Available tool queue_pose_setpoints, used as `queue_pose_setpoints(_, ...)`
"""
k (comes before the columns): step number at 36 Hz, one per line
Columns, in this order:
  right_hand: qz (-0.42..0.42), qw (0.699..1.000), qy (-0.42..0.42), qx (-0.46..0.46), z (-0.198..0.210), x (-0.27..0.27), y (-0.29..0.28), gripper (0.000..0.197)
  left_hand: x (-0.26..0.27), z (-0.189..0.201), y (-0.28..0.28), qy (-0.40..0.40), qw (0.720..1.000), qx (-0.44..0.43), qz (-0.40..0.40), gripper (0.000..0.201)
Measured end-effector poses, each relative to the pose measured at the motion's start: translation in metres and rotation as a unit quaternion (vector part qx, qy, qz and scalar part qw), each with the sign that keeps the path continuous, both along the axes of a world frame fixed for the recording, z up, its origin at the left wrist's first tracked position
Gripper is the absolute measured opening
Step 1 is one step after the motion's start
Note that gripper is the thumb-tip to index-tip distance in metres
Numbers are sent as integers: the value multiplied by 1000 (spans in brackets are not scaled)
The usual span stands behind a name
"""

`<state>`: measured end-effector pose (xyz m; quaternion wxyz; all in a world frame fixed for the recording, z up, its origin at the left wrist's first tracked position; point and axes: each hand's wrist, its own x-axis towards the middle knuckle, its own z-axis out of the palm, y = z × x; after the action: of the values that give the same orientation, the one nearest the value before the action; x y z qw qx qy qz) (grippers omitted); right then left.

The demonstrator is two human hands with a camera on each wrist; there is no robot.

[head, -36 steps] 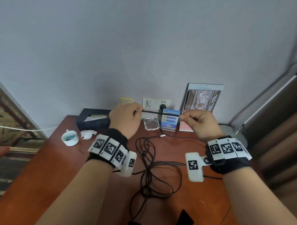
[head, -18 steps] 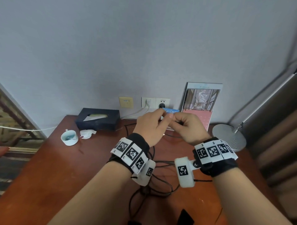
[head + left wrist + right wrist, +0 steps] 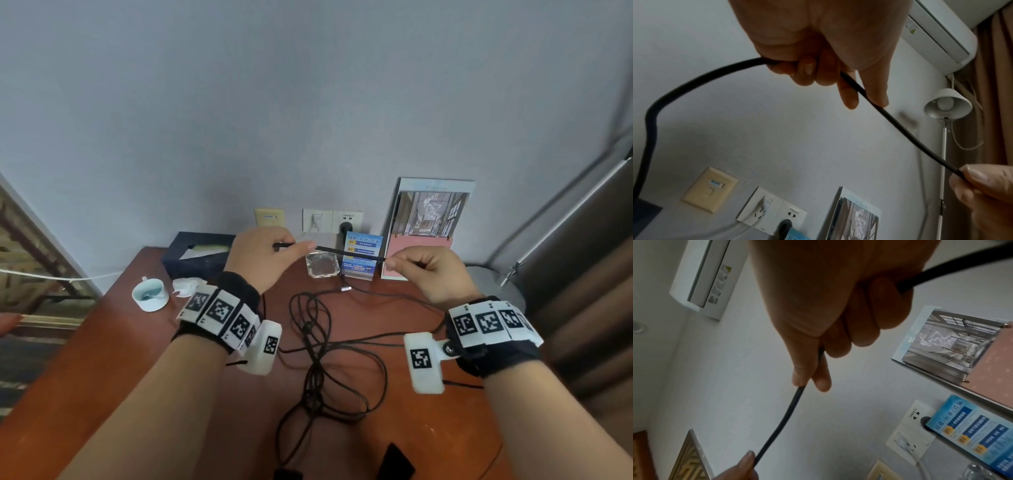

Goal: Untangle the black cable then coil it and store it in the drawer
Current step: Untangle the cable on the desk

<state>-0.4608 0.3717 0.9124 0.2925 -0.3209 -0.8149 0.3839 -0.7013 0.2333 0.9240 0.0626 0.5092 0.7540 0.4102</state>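
Note:
A thin black cable (image 3: 346, 253) runs taut between my two raised hands above the back of the wooden desk (image 3: 102, 342). My left hand (image 3: 265, 255) pinches it between thumb and fingers (image 3: 875, 91), and the cable (image 3: 906, 129) passes on through the curled palm. My right hand (image 3: 426, 270) pinches the cable (image 3: 785, 417) with thumb and forefinger (image 3: 803, 369), other fingers curled round it. The rest of the cable lies in tangled loops (image 3: 318, 356) on the desk between my forearms. No drawer is in view.
At the desk's back stand a dark tissue box (image 3: 198, 253), a white cup (image 3: 150, 294), crumpled tissue (image 3: 186, 286), a glass ashtray (image 3: 322, 263), a blue card (image 3: 363, 255) and a leaning calendar (image 3: 428, 222). A lamp base (image 3: 496, 287) sits right. Wall sockets (image 3: 332, 221) behind.
Half a second ago my hands met close together in front of the sockets; now they have drawn apart sideways, stretching a straight length of cable between them again.

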Motion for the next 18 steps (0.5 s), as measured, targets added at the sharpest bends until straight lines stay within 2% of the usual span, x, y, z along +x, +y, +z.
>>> queue_pose_setpoints(3, 1, 1000, 5, 3, -1, -3, -1, 14, 0, -1, -1, 2, 1000, 13, -8, 38)
queue_pose_setpoints(7, -4, 1000, 5, 8, -1, 0, 2, 12, -7, -2, -5, 50, 999, -8, -1, 43)
queue_pose_setpoints(11, -34, 999, -7, 29, -3, 1, 7, 14, -11, -5, -2, 61, 997, -32, 20, 45)
queue_pose_setpoints(13, -40, 998, -14, 41, -4, -3, 5, 14, -8, -7, 1, 77, 995, -53, 23, 39)
queue_pose_setpoints(15, -33, 999, -5, 40, -7, -6, 1, 15, -2, -6, 3, 97, 991, -87, 25, 25)
queue_pose_setpoints(18, -20, 999, 7, 35, -9, -12, -8, 14, 13, -8, 7, 98, 988, -118, 3, 26)
